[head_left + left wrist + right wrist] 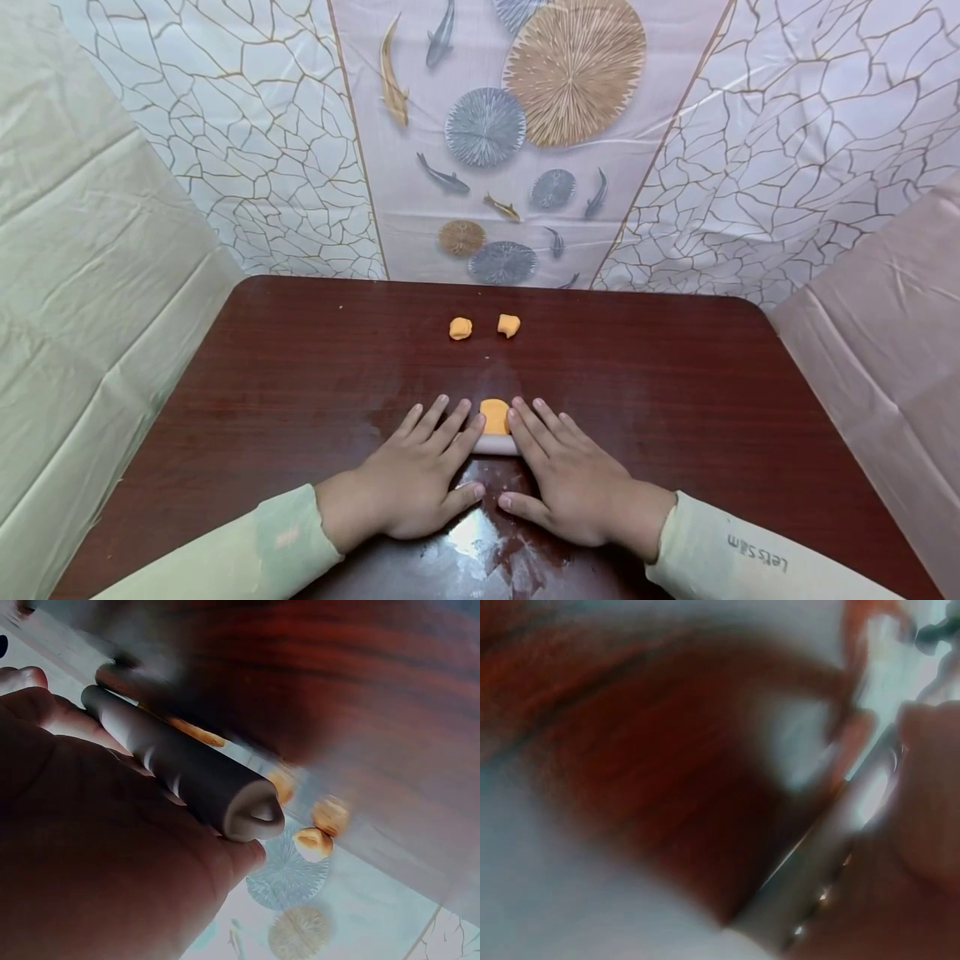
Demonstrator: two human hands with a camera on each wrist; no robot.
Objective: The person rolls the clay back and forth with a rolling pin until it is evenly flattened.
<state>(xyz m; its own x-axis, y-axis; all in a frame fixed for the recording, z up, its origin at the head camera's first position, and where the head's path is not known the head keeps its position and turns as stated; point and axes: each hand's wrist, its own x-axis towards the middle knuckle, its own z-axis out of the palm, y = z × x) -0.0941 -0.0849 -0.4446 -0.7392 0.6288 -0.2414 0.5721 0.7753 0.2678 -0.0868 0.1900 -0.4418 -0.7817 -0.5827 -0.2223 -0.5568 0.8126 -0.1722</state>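
Lying long axis left-to-right: pale roller (496, 445) under left hand (416, 479), right hand (573, 483), each spread.

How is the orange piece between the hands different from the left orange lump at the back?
The front piece looks flat and smooth on top, while the left lump is chunky and creased. The front piece lies right by the roller, between the left hand and right hand; the left lump sits farther back, away from both. Both are orange and on the dark red table.
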